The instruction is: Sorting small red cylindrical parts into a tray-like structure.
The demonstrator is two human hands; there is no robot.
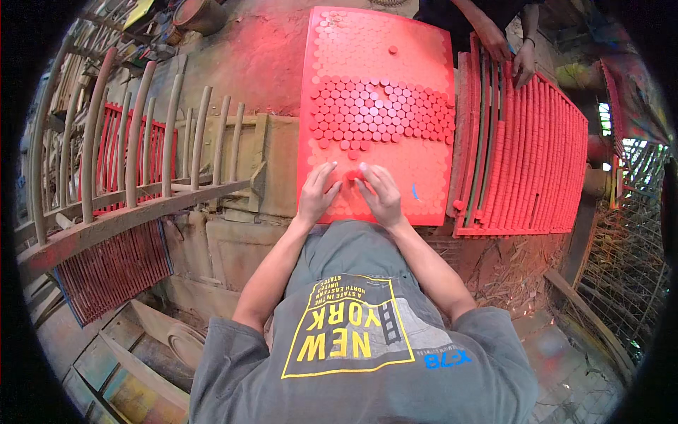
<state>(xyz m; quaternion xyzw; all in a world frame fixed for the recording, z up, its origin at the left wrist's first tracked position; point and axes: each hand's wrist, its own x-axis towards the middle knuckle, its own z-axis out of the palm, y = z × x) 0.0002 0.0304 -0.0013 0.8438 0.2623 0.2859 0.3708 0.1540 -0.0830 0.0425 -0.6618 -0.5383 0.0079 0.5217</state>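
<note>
A red board (328, 212) lies flat before me, its surface marked with rows of pale round spots. Across its middle stand many small red discs (365, 111), packed close together with a few gaps. My left hand (319, 192) hovers over the near left part of the board, thumb and fingers apart, holding nothing. At the thumb and fingertips of my right hand (380, 193) is a red disc (352, 175), which they appear to pinch. Several loose discs (353, 155) sit just beyond my hands, below the packed rows.
Right of the board, a red slatted rack (529, 159) holds long rows of discs; another person's hands (508, 58) reach over its far end. A wooden frame with upright pegs (143, 196) stands left. A blue sliver (416, 192) and a lone disc (392, 50) lie on the board.
</note>
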